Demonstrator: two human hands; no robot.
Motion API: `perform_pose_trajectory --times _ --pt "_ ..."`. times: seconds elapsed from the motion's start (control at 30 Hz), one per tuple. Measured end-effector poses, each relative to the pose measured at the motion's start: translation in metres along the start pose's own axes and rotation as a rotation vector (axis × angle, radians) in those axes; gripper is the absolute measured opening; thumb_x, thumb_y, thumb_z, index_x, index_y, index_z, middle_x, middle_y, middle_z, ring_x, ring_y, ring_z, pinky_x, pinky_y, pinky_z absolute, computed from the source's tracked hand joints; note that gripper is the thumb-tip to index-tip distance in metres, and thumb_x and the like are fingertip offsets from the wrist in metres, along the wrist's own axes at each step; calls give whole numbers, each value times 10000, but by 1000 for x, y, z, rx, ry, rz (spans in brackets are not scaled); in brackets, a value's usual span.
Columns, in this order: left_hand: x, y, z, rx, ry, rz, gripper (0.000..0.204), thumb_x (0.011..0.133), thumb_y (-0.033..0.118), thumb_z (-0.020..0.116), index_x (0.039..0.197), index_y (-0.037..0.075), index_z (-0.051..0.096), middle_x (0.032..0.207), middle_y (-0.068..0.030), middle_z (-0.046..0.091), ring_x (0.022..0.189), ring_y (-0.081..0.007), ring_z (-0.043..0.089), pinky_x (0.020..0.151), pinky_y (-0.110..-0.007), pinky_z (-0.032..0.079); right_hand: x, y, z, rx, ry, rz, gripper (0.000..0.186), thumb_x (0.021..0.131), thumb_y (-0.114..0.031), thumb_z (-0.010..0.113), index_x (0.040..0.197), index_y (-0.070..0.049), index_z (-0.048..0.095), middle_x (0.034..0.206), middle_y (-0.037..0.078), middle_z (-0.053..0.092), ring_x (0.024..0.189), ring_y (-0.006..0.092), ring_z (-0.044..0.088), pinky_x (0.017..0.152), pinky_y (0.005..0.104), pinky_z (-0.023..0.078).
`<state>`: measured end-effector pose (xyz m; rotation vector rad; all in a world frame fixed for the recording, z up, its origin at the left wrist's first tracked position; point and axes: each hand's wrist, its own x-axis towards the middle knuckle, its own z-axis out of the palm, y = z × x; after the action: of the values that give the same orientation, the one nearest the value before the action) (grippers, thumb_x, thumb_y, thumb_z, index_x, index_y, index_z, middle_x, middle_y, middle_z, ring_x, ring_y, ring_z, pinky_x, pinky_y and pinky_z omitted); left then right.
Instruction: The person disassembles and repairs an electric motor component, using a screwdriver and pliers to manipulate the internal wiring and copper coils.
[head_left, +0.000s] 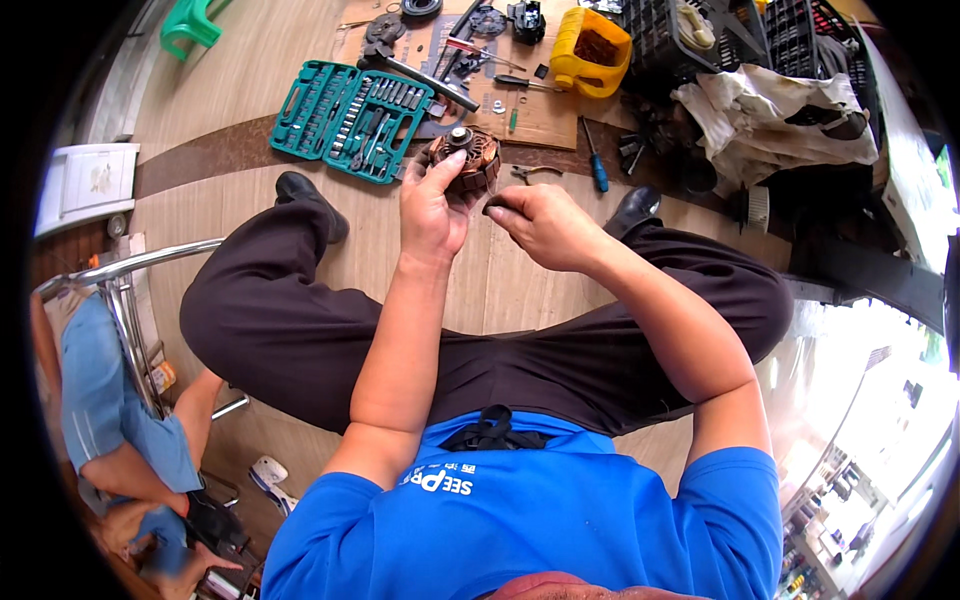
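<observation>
My left hand (433,205) grips a round motor part (475,160) with copper windings and a silver hub on top, my thumb pressed against it. Just to its lower right, my right hand (545,225) is closed in a pinch on a small dark piece (493,204), too small to name, near a thin strand from the motor part. Beyond the hands lie pliers (535,173), an open teal socket set (385,115) and a blue screwdriver (597,160).
Cardboard (550,125) holds tools and dark parts. A yellow jug (585,55), black crates (760,35) and white cloth (740,110) stand to the right. A green stool (185,25) is at upper left, a chrome frame (180,250) and another person (125,400) at left.
</observation>
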<state>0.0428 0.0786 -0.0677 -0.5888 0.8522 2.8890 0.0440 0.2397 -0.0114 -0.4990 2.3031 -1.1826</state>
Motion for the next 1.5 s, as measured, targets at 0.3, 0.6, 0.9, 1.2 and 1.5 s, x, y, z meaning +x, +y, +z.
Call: perform_pose_trajectory --times 0.3,0.6,0.9,1.2,1.5 --pt "0 1 1 12 -18 27 335 867 -54 586 1182 12 493 1086 -165 639 950 -295 678 828 -428 592 -2 -7 -12 334 -101 177 255 980 -197 540 820 0 570 606 14 477 567 87 404 527 298 377" --pt "0 4 -3 -74 -69 -15 386 866 -42 545 1247 10 515 1187 -167 620 1082 -328 626 950 -507 516 -12 -21 -22 187 -195 91 272 947 -223 568 874 35 612 640 197 542 559 241 486 587 397 438" --pt "3 0 -13 -266 -117 -97 416 835 8 588 1248 0 539 1195 -163 626 1117 -317 606 1035 -540 425 -14 -20 -36 146 -203 30 228 990 -196 552 989 13 645 587 -16 410 574 69 368 510 276 363" --pt "0 2 -11 -182 -128 -87 440 950 169 530 1345 -6 447 1286 -200 568 1196 -364 555 1054 -564 411 -17 -19 -51 198 -371 222 222 983 -183 552 1055 3 650 661 -19 555 572 49 469 525 233 405" --pt "0 -5 -8 -121 -184 -29 392 970 126 492 1341 4 449 1274 -160 579 1178 -317 572 1034 -512 446 1 -2 -33 664 -195 395 258 986 -238 541 1054 -9 637 719 14 620 560 76 507 478 245 404"
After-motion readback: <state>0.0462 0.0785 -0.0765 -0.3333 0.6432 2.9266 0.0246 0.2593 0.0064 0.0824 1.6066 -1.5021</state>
